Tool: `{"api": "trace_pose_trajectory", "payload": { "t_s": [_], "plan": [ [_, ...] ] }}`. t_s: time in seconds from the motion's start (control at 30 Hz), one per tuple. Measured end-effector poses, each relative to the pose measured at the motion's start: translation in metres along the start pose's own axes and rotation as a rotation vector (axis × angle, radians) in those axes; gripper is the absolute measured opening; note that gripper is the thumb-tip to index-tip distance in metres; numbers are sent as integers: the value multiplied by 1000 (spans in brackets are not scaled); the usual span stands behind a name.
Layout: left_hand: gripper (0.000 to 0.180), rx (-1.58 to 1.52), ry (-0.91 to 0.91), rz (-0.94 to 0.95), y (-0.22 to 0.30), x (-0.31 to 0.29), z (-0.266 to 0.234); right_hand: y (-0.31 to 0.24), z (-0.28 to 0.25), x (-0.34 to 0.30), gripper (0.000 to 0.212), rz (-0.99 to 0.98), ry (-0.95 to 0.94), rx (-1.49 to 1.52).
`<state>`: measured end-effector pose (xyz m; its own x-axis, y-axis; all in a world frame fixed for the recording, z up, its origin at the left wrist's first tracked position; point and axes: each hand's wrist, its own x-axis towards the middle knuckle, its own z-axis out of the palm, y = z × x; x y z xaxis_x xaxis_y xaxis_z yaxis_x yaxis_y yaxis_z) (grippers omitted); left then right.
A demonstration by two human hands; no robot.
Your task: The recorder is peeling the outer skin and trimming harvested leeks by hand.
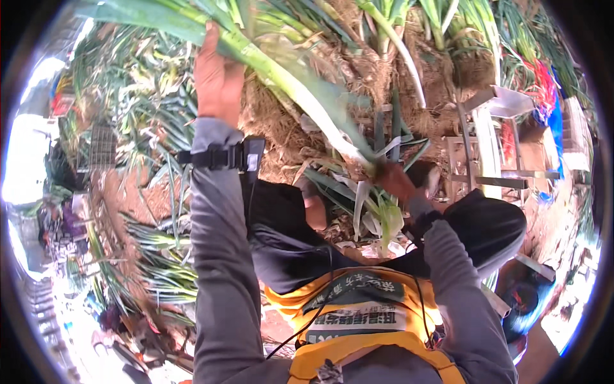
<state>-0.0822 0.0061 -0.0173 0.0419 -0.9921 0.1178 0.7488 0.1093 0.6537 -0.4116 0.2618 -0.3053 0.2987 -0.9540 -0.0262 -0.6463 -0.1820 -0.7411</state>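
A long leek [291, 86] with a white shank and green top slants across the space before me, from upper left down to the right. My left hand [217, 80] is closed at its green upper part, one finger lying along it. Close to the leek's lower root end, my right hand [396, 181] is closed, its fingers partly blurred. A motion-smeared green leek leaf [342, 115] runs along the shank down to this hand. Stripped leaves [384, 221] lie between my legs, below the right hand.
Several leeks with soil-covered roots [377, 73] lie ahead. Loose leaves [153, 89] and a leek pile [166, 272] cover the ground at left. At right are a metal stand [492, 173], a cardboard box [538, 150] and red plastic strands [543, 86].
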Motion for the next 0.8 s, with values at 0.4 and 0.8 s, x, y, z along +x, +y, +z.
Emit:
{"api": "trace_pose_trajectory", "payload": {
  "t_s": [0.4, 0.8],
  "plan": [
    [34, 182, 9, 165, 35, -8, -8, -185, -85, 82, 66, -84, 251, -55],
    [31, 123, 50, 148, 46, 3, -42, -178, -39, 61, 15, -214, 152, -308]
  ]
}}
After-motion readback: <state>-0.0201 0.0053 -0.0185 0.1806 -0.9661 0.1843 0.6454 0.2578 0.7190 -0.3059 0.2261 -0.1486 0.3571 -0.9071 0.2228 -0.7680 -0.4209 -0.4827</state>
